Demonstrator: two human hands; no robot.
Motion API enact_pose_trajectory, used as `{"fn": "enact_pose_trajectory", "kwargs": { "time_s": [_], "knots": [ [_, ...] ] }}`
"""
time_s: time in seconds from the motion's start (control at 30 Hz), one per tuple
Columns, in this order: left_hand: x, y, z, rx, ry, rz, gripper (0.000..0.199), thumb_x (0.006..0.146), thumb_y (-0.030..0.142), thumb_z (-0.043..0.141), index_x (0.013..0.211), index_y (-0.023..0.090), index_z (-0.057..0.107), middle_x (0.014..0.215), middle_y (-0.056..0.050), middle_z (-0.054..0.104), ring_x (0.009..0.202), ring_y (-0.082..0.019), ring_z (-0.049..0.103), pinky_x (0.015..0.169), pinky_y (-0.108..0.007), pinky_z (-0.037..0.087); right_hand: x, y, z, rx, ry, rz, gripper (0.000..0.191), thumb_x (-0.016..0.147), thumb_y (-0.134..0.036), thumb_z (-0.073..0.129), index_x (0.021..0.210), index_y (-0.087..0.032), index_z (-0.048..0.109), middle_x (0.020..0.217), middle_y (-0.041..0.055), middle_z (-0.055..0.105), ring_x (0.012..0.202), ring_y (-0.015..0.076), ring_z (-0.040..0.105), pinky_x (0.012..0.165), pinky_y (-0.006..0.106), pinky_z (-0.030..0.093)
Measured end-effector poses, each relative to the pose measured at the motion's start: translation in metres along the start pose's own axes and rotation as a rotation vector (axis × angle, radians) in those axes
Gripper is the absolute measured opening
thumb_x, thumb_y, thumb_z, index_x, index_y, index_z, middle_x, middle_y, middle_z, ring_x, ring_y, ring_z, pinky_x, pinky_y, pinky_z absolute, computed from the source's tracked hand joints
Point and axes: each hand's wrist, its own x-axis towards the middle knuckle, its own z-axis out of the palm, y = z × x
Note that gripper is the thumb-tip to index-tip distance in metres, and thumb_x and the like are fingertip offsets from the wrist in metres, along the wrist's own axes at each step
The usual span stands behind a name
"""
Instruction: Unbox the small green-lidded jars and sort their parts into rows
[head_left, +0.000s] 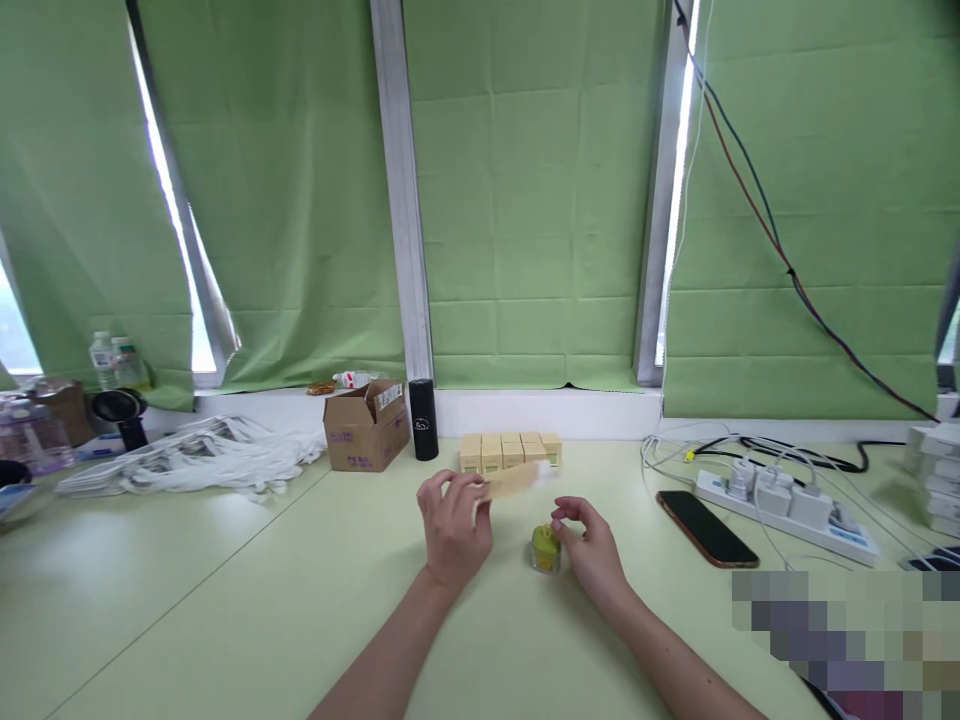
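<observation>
Far left of the small yellow jar (545, 548), at the table's (225, 620) edge: a clear plastic bottle (34, 435) and a black cup-shaped object (120, 408); behind them on the sill, 2 small bottles (112, 362); nearer the jar, a heap of white bags (202, 455) lying flat; next, an open cardboard box (365, 427) with purple print, flaps up; just right of it, a black cylinder (423, 419) standing upright against the sill; behind the jar, a row of small pale yellow boxes (510, 450), side by side and touching.

Just left of the jar, left hand (452, 530) raised off the table, fingers curled and pinching a flattened tan carton (514, 481); carton blurred, jutting right, above and behind the jar, in front of the box row.

Centre: the jar itself, upright on the table, clear with yellow-green contents; lid state hard to tell.

Touching the jar's right side, right hand (592, 545), fingers bent loosely, thumb and forefinger close over the top; gripping or merely resting, cannot tell.

Right of the jar, well apart: a dark phone (706, 528) lying flat, face up; beyond it, a white power strip (787, 505) with several white plugs and white cables trailing back to the sill; far right, a stack of white boxes (934, 470) at the table's edge.
</observation>
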Motion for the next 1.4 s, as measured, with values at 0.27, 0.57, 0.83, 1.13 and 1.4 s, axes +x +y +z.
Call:
{"fn": "enact_pose_trajectory", "kwargs": {
  "time_s": [0.27,0.57,0.83,1.13,1.4],
  "knots": [
    [-0.001,-0.064,0.009,0.232,-0.192,-1.090,0.021,0.089,0.042,0.056,0.082,0.024,0.063,0.094,-0.014,0.071,0.115,-0.037,0.057,0.094,-0.048,0.045,0.002,0.010,0.000,-0.059,-0.043,0.000,0.030,0.081,-0.039,0.062,0.106,-0.025,0.069,0.100,0.0054,0.074,0.104,0.0284,0.066,0.087,0.041,0.048],
    [-0.013,-0.097,-0.002,0.371,-0.361,-1.318,0.016,0.081,0.039,0.057,0.080,0.026,0.067,0.100,-0.015,0.076,0.122,-0.043,0.053,0.094,-0.053,0.042,0.004,0.014,-0.001,-0.039,-0.064,-0.015,0.029,0.078,-0.039,0.061,0.103,-0.025,0.069,0.093,0.0042,0.075,0.098,0.0272,0.067,0.088,0.039,0.049],
    [-0.020,-0.104,-0.003,0.447,-0.442,-1.264,0.024,0.082,0.042,0.054,0.087,0.026,0.071,0.104,-0.017,0.076,0.123,-0.044,0.050,0.092,-0.054,0.038,0.004,0.014,-0.002,-0.022,-0.084,0.010,0.028,0.079,-0.040,0.062,0.102,-0.024,0.068,0.090,0.0042,0.074,0.096,0.0282,0.069,0.088,0.041,0.050],
    [-0.022,-0.098,-0.006,0.529,-0.544,-1.146,0.036,0.084,0.049,0.052,0.090,0.020,0.074,0.116,-0.022,0.072,0.122,-0.045,0.050,0.094,-0.054,0.034,0.003,0.009,-0.003,-0.033,-0.073,0.032,0.028,0.079,-0.039,0.061,0.102,-0.024,0.068,0.087,0.0031,0.073,0.093,0.0268,0.069,0.085,0.039,0.050],
    [-0.022,-0.094,-0.006,0.586,-0.542,-1.130,0.045,0.088,0.049,0.046,0.100,0.014,0.072,0.122,-0.026,0.068,0.125,-0.044,0.049,0.097,-0.052,0.033,0.004,0.014,-0.004,-0.015,-0.051,0.026,0.028,0.078,-0.042,0.064,0.099,-0.023,0.070,0.086,0.0038,0.074,0.090,0.0271,0.070,0.084,0.040,0.051]
  ]
}}
